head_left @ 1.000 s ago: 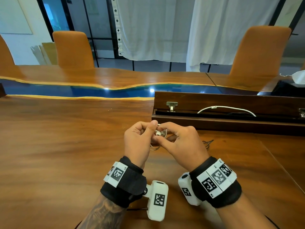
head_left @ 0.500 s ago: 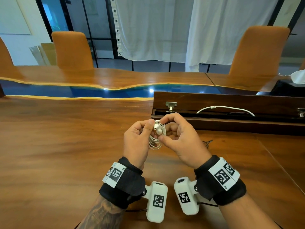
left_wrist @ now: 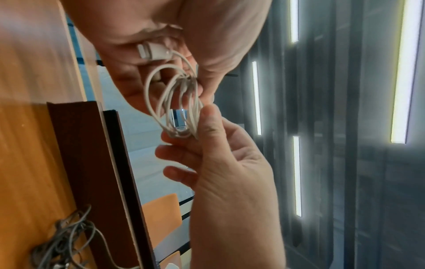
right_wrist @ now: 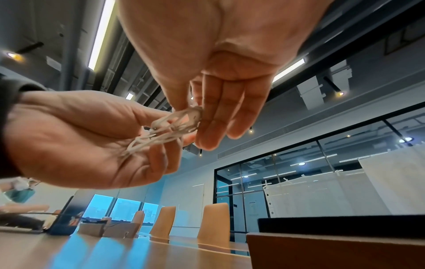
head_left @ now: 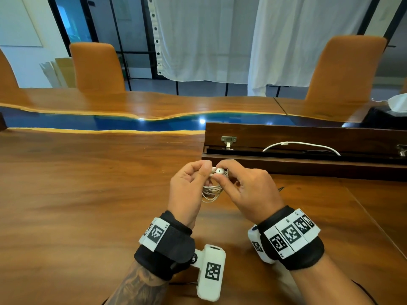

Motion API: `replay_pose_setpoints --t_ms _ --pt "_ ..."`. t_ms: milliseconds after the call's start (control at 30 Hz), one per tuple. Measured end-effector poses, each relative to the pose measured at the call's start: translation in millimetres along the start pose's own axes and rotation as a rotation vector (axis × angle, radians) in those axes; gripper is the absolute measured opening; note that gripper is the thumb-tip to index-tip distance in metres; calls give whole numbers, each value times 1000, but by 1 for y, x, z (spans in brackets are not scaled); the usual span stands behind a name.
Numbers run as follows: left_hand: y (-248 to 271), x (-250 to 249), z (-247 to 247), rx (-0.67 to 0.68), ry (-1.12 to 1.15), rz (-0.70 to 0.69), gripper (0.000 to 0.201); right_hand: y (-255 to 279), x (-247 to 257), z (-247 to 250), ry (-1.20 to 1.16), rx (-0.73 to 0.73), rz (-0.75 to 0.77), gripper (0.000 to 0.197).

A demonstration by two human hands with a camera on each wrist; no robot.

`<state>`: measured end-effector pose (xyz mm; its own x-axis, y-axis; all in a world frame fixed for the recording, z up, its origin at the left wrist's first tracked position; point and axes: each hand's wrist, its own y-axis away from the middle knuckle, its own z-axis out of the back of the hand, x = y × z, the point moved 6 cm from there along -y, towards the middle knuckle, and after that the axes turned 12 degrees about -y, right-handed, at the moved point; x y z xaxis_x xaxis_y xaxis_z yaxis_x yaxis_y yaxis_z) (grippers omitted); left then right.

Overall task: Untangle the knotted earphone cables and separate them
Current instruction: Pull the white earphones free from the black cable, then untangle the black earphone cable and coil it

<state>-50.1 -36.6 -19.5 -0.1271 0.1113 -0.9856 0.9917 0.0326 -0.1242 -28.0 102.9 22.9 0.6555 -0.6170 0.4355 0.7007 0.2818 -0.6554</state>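
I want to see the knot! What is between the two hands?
In the head view, the bundle of white earphone cable hangs between the left hand and right hand, an earbud at its top. Both hands pinch it.

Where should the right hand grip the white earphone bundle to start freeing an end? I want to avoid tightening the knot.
Probably the earbud poking out on top: it is a rigid free end. Pinch it from above while the left hand holds the coiled cable.

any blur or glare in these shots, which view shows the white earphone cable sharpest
Left wrist view: coiled white earphone cable sharpest, ceiling light strips blown out. Right wrist view: cable soft, hands close and blurred. Head view: small, glare spots on the blue resin strip.
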Motion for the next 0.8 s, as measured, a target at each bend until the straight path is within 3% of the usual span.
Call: replay_pose_setpoints --t_ms 133,367,500,667,800 --pt "0 -1 1 -20 -57 -44 18 -1 -3 0 55 33 -40 31" --pt "-1 0 2 6 -77 -55 14 -2 -2 -8 28 311 -152 29" --pt "-3 2 3 16 -110 -57 15 -2 4 -7 159 255 -68 39" --pt "-5 -1 5 19 -60 -75 15 -3 11 -10 57 146 7 37" --pt "-5 -1 5 32 82 0 16 -1 15 -15 -33 215 -4 43"
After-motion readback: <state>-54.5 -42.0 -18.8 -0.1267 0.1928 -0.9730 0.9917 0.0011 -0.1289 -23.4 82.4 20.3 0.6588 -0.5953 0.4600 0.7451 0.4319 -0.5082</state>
